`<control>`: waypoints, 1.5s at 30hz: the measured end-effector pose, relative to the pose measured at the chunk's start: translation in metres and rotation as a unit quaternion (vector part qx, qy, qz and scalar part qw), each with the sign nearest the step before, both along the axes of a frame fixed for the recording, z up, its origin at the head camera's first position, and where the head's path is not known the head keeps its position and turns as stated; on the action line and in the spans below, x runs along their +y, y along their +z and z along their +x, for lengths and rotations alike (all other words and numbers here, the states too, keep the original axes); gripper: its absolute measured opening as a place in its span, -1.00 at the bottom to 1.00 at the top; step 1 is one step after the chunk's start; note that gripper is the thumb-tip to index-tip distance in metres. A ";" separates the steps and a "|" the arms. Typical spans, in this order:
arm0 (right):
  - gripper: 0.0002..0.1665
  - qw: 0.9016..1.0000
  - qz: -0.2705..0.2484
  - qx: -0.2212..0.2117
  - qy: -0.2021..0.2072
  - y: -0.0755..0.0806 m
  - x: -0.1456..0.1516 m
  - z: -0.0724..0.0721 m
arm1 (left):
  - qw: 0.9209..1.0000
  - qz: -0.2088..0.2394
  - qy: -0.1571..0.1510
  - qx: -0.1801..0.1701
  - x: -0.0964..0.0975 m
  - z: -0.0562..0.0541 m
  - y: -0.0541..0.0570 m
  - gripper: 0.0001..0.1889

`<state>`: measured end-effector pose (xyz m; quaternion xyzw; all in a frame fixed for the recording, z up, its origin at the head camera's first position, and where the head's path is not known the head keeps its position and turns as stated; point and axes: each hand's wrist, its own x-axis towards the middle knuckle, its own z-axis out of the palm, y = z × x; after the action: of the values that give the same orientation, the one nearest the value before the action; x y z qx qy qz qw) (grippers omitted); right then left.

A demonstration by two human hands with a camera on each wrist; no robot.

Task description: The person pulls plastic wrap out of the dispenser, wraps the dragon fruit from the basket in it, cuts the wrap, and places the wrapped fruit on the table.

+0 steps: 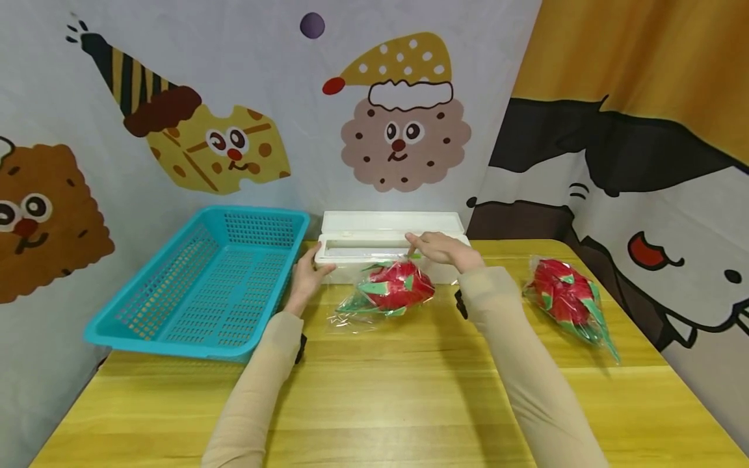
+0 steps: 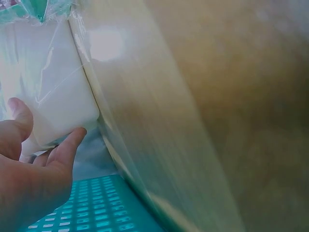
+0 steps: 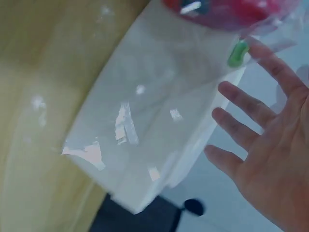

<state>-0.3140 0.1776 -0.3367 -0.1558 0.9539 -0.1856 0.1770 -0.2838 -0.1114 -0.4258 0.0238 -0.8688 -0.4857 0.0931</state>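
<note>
A white cling film dispenser (image 1: pixel 345 271) stands at the back of the table, its lid (image 1: pixel 392 222) raised. My left hand (image 1: pixel 305 276) holds its left end, thumb on the front and fingers round the end in the left wrist view. A red dragon fruit (image 1: pixel 404 286) with green tips lies against the dispenser's front, under clear film (image 1: pixel 354 320). My right hand (image 1: pixel 441 249) is over the dispenser's front edge with fingers extended. In the right wrist view its index fingertip touches a small green slider (image 3: pixel 238 53) on that edge.
A blue perforated basket (image 1: pixel 246 351) stands on the left, close by my left forearm. Another film-wrapped dragon fruit (image 1: pixel 564 292) lies on the right of the wooden table (image 1: pixel 374 403). A printed cloth (image 1: pixel 316 130) hangs right behind the dispenser.
</note>
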 end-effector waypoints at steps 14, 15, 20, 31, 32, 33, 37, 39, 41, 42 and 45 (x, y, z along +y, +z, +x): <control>-0.67 0.985 -0.038 0.155 0.068 -0.034 0.063 0.006 | 1.000 0.007 -0.002 -0.010 0.000 -0.001 -0.003 -0.30; -0.69 0.984 -0.045 0.156 0.070 -0.036 0.067 0.007 | 1.000 0.006 -0.003 -0.010 -0.001 -0.002 -0.004 -0.30; -0.65 0.979 -0.072 0.170 0.082 -0.045 0.080 0.009 | 1.000 0.003 -0.008 -0.008 -0.002 -0.004 -0.006 -0.30; -0.73 0.957 -0.122 0.263 0.031 -0.066 0.089 0.010 | 1.000 0.006 -0.005 -0.011 -0.004 -0.005 -0.005 -0.30; -0.73 0.951 -0.126 0.280 0.028 -0.068 0.090 0.010 | 1.000 0.007 -0.005 -0.011 -0.004 -0.004 -0.005 -0.30; -0.73 0.946 -0.130 0.296 0.026 -0.070 0.090 0.010 | 1.000 0.008 -0.004 -0.011 -0.004 -0.004 -0.005 -0.30; -0.66 0.928 -0.135 0.347 0.000 -0.077 0.091 0.011 | 1.000 0.010 -0.006 -0.011 -0.003 -0.004 -0.006 -0.30; -0.61 0.926 -0.135 0.351 -0.021 -0.079 0.091 0.013 | 1.000 0.007 -0.004 -0.011 -0.003 -0.003 -0.006 -0.30; -0.58 0.926 -0.131 0.352 -0.041 -0.081 0.091 0.015 | 1.000 0.006 -0.003 -0.011 -0.003 -0.003 -0.006 -0.30; -0.58 0.926 -0.127 0.352 -0.042 -0.081 0.091 0.016 | 1.000 0.003 -0.002 -0.012 -0.003 -0.002 -0.006 -0.30; -0.59 0.928 -0.125 0.348 -0.042 -0.081 0.089 0.016 | 1.000 0.000 0.002 -0.011 -0.002 -0.001 -0.005 -0.30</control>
<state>-0.2980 0.2669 -0.4175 -0.1909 0.9304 -0.2447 -0.1947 -0.2846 -0.1133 -0.4307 0.0314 -0.8696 -0.4854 0.0846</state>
